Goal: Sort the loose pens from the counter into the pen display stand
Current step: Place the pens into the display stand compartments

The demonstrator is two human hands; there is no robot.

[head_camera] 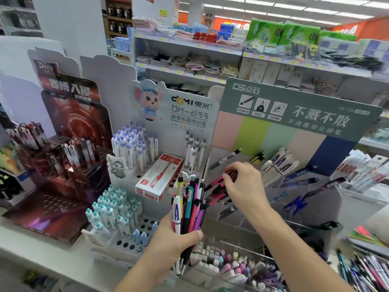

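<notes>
Left hand (174, 239): fingers clenched round a bundle of pens (188, 209), held low centre before the white pen stand (134, 239). Long axes near upright, clicker ends up, tips down below the fist. Right hand (244, 186): fingers pinching a pink-and-black pen (216, 182) at the clear acrylic display stand (294, 197). Its axis lies slanted, low at left, rising to the right under the fingers; which end leads cannot be told. Loose pens (366, 270) lie on the table at lower right, mostly diagonal.
</notes>
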